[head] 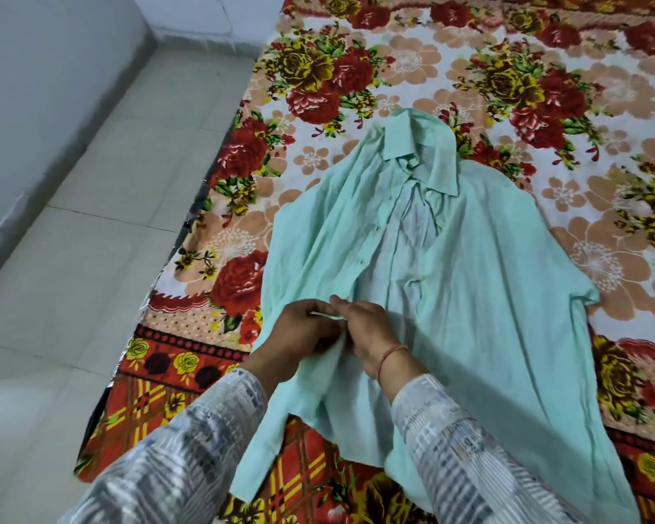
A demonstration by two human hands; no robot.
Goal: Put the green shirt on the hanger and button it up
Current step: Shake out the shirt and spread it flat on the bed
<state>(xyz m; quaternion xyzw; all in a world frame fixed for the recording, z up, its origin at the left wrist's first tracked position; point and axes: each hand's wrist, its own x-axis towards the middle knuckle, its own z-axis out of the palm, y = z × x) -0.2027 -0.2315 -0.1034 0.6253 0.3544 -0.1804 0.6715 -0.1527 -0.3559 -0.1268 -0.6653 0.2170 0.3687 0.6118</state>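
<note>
The fingers (320,307) of the left hand (299,334) and the right hand (369,327) are curled close together, pinching the two front edges of the green shirt (481,281) low on its opening. The shirt is spread collar-away on a floral blanket (356,70). No hanger can be seen. For a neat fastening, the button should probably be matched to its own hole and the edges kept level.
</note>
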